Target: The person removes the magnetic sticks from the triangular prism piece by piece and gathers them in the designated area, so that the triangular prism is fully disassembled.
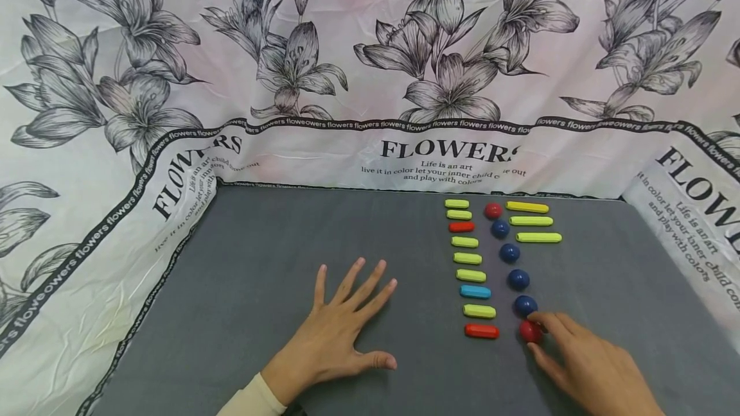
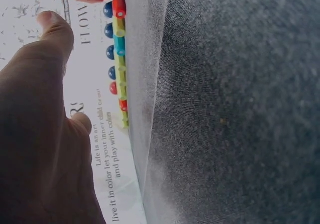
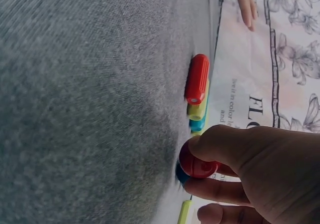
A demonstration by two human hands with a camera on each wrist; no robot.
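Observation:
My right hand [image 1: 590,358] pinches a red ball [image 1: 530,331] between thumb and fingers, at the near end of a column of balls. Right behind it is a dark blue ball [image 1: 525,305], and several more blue ones run away from me to another red ball [image 1: 493,210]. In the right wrist view the held red ball [image 3: 196,161] shows a seam. My left hand [image 1: 335,332] is spread wide with fingers straight, holding nothing, left of the rows. To the left of the balls lies a column of short sticks, with a red stick [image 1: 482,331] nearest me.
The short sticks are mostly yellow-green, with a blue stick [image 1: 475,292] among them. Three longer sticks, one a yellow stick [image 1: 527,207], lie right of the far balls. A flower-printed cloth [image 1: 324,153] borders the grey table [image 1: 260,242] at the back and sides.

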